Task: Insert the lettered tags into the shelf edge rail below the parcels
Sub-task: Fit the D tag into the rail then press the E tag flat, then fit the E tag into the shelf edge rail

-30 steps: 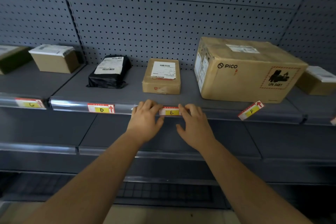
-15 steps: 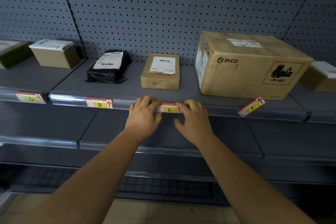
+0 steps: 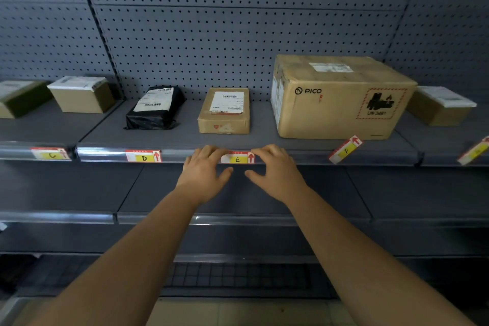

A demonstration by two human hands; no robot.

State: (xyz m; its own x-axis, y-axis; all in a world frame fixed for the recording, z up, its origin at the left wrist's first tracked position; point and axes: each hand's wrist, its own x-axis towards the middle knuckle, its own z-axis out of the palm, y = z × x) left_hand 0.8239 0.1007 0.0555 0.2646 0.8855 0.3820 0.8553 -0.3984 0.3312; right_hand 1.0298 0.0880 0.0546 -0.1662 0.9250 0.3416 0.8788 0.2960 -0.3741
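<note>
Fingers of the left hand [image 3: 203,171] lie close together, bent over the top of the shelf edge rail [image 3: 105,154], and their tips touch the left end of the E tag [image 3: 237,158]. Its thumb sticks out below the rail and touches nothing. On the other side, the right hand [image 3: 274,171] does the same thing: its fingers [image 3: 267,151] curl over the rail and touch the right end of the E tag, and its thumb points inward under it. Both hands press on the tag and neither one grips it.

Going from left to right along the rail, the C tag [image 3: 51,154] sits flat in the rail under a small brown box [image 3: 82,95]. Next, the D tag [image 3: 144,156] sits flat under the black bag parcel [image 3: 156,108]. After that comes the E tag, straight in the rail between the two hands, below the small flat box [image 3: 225,111]. Then the F tag [image 3: 345,149] lies tilted on the shelf edge, just in front of the big PICO box [image 3: 341,98]. One more tag [image 3: 475,152] lies tilted at the far right, and its letter is too blurry to read.
</note>
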